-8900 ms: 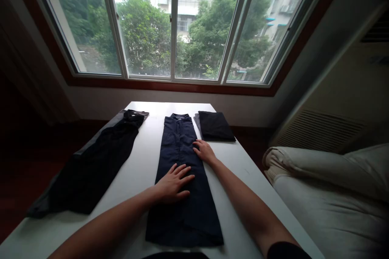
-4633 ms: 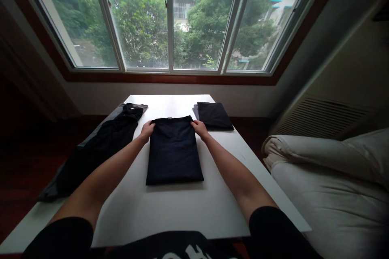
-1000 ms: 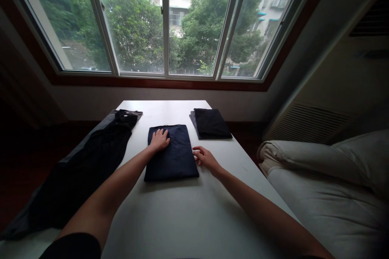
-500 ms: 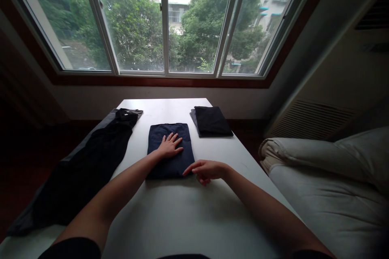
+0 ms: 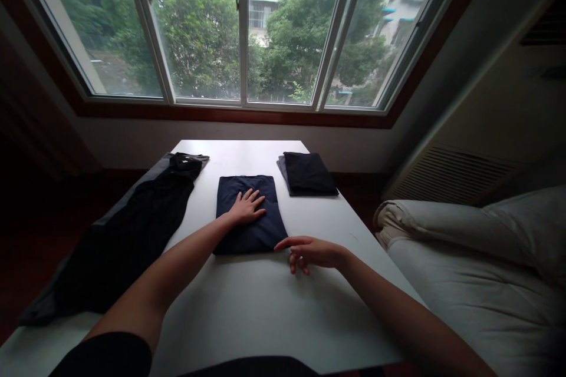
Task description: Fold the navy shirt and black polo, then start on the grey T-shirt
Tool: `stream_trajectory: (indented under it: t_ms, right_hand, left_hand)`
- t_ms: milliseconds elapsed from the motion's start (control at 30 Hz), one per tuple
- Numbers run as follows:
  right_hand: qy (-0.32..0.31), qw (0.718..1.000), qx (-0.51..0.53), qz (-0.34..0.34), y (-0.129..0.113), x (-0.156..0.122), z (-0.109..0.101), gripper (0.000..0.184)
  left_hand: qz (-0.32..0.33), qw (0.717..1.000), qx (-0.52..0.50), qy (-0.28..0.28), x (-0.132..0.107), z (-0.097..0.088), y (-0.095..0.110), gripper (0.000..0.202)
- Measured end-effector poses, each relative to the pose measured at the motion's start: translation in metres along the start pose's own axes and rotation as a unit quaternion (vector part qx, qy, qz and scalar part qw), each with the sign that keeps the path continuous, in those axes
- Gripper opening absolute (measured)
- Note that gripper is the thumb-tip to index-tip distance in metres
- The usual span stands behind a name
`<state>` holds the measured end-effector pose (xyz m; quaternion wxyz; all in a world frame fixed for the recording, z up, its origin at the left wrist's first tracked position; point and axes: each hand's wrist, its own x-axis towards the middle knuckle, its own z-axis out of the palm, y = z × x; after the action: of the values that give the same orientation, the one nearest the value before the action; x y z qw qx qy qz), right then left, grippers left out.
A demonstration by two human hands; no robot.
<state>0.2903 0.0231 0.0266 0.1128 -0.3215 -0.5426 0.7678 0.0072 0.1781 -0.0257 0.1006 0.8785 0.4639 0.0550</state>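
A folded navy shirt (image 5: 230, 234) lies flat on the white table (image 5: 247, 312). My left hand (image 5: 247, 207) rests palm down on its middle, fingers spread. At the shirt's near right corner is my right hand (image 5: 312, 252). Its index finger reaches out along the shirt's edge, while the other fingers hang loosely apart below, beyond the edge. Nothing shows between those fingers.
A dark folded stack (image 5: 310, 174), black over grey, sits at the table's far right. Black and grey clothes (image 5: 132, 235) lie spread along the left side. A pale padded seat (image 5: 442, 259) stands to the right, and a window (image 5: 243, 29) rises beyond the table.
My right hand has moved slightly right along the near edge, and its lower fingers have loosened. The shirt's near right corner now sticks out farther. My left hand stays on the shirt.
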Motion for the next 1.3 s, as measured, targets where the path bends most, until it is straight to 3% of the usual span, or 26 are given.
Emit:
stream_trajectory:
  t_ms: [100, 167, 200, 267, 333, 400, 533, 633, 667, 767, 833, 900, 967, 1100, 1200, 1300]
  right_hand:
    - [0.028, 0.999, -0.020, -0.002, 0.004, -0.014, -0.002, 0.066]
    - [0.113, 0.989, -0.090, -0.015, -0.001, -0.022, -0.005, 0.058]
    - [0.181, 0.973, -0.143, -0.031, -0.006, -0.024, -0.007, 0.052]
    - [0.328, 0.906, -0.259, -0.069, -0.017, -0.024, -0.009, 0.042]
    - [0.414, 0.837, -0.347, -0.091, -0.028, -0.020, -0.009, 0.038]
    - [0.420, 0.817, -0.389, -0.072, -0.034, -0.016, -0.008, 0.034]
    - [0.372, 0.853, -0.365, 0.014, -0.031, -0.016, -0.017, 0.035]
    - [0.420, 0.860, -0.291, -0.016, -0.026, -0.023, -0.034, 0.037]
    - [0.461, 0.846, -0.262, -0.056, -0.025, -0.026, -0.040, 0.037]
    - [0.571, 0.773, -0.217, -0.173, -0.030, -0.031, -0.050, 0.037]
    - [0.566, 0.762, -0.248, -0.195, -0.036, -0.027, -0.046, 0.035]
    - [0.514, 0.774, -0.310, -0.203, -0.043, -0.015, -0.035, 0.031]
    - [0.452, 0.768, -0.391, -0.229, -0.048, 0.006, -0.020, 0.027]
    - [0.325, 0.713, -0.555, -0.280, -0.044, 0.059, -0.003, 0.038]
    - [0.253, 0.683, -0.643, -0.238, -0.030, 0.094, -0.010, 0.053]
    - [0.242, 0.687, -0.666, -0.161, -0.015, 0.116, -0.024, 0.059]
  left_hand:
    - [0.018, 1.000, -0.017, -0.009, -0.006, -0.006, -0.005, 0.068]
    - [0.045, 0.998, -0.034, -0.021, -0.015, -0.012, -0.011, 0.065]
    - [0.062, 0.997, -0.046, -0.025, -0.022, -0.014, -0.014, 0.065]
    - [0.088, 0.994, -0.063, -0.025, -0.036, -0.019, -0.021, 0.064]
    - [0.090, 0.994, -0.061, -0.020, -0.052, -0.021, -0.029, 0.064]
    - [0.074, 0.996, -0.041, -0.021, -0.067, -0.020, -0.036, 0.063]
    - [0.027, 0.999, -0.014, -0.021, -0.082, -0.016, -0.045, 0.064]
    - [-0.006, 1.000, -0.005, -0.008, -0.081, -0.011, -0.044, 0.066]
    - [-0.014, 1.000, -0.002, -0.003, -0.079, -0.010, -0.043, 0.067]
    - [-0.022, 1.000, 0.003, 0.003, -0.069, -0.005, -0.042, 0.073]
    - [-0.012, 1.000, 0.006, 0.004, -0.063, -0.004, -0.045, 0.073]
    - [0.002, 1.000, 0.009, 0.005, -0.057, -0.004, -0.051, 0.071]
    - [0.017, 1.000, 0.017, 0.008, -0.052, -0.005, -0.058, 0.067]
    - [0.070, 0.996, 0.052, 0.031, -0.045, -0.012, -0.072, 0.061]
    - [0.074, 0.992, 0.086, 0.060, -0.039, -0.019, -0.075, 0.058]
    - [0.003, 0.985, 0.102, 0.140, -0.034, -0.025, -0.068, 0.054]
